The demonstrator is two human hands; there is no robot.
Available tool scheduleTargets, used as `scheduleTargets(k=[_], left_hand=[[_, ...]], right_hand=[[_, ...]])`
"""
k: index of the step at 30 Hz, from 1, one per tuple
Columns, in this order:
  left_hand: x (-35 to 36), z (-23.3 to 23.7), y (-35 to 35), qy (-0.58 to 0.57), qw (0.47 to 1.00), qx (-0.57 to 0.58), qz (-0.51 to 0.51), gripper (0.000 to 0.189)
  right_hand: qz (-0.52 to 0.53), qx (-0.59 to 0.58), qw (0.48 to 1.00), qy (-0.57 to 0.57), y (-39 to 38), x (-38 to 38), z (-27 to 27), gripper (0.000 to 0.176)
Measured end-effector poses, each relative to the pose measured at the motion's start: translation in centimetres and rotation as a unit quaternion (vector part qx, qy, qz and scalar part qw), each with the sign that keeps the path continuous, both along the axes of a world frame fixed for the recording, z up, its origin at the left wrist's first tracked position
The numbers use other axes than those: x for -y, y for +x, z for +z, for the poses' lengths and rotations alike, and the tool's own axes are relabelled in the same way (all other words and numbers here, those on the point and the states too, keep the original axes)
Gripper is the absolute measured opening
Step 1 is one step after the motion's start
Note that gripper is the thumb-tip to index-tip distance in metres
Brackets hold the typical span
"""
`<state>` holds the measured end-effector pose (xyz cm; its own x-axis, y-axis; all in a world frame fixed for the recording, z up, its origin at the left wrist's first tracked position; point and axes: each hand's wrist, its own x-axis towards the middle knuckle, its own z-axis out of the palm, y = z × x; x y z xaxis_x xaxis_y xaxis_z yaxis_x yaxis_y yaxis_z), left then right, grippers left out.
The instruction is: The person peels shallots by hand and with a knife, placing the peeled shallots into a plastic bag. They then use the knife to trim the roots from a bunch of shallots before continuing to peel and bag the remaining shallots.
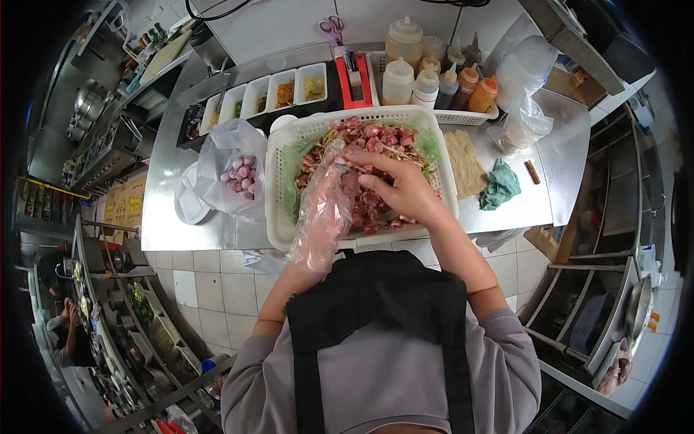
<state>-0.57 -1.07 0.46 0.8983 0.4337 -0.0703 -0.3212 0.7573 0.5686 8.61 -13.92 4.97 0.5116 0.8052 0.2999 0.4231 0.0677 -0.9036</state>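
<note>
My left hand, in a clear, loose plastic glove, is over a white plastic basket. My bare right hand comes in from the right, its thumb and fingers bent toward the left fingertips. Both hands meet above the basket's contents, fingers closed around something small that I cannot make out. Reddish-purple shallots with dry stalks and loose skins fill the basket over a green plastic liner. To the left, a clear plastic bag holds several peeled shallots.
Behind the basket are white ingredient tubs, a red holder and squeeze bottles in a white tray. A green cloth and a brown mat lie right. White lids lie left. Another person stands far left.
</note>
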Motion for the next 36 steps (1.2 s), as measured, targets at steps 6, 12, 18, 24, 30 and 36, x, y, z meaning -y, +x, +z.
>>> scheduleTargets(k=[6,12,18,24,30,36], left_hand=[[0.1,0.1,-0.1,-0.013,1.0,0.008,-0.012,0.038],[0.3,-0.3,0.2,-0.011,1.0,0.028,0.005,0.035],[0.4,-0.2,0.1,0.076,0.995,-0.013,0.063,0.034],[0.4,1.0,0.0,0.122,0.991,-0.005,0.06,0.035],[0.3,0.9,-0.3,0.134,0.989,-0.022,0.062,0.033],[0.2,0.4,-0.1,0.139,0.988,-0.043,0.052,0.031]], right_hand=[[0.001,-0.027,1.0,0.009,0.0,-0.2,-0.2,0.029],[-0.009,-0.034,0.999,0.015,0.0,-0.4,-0.5,0.025],[-0.055,-0.003,0.998,0.029,-0.5,-0.5,-0.7,0.022],[0.005,-0.175,0.984,0.032,0.4,-0.5,-1.3,0.023],[-0.002,-0.179,0.983,0.032,1.2,-0.5,-1.3,0.025],[-0.035,-0.14,0.989,0.037,1.7,-0.1,-0.7,0.024]])
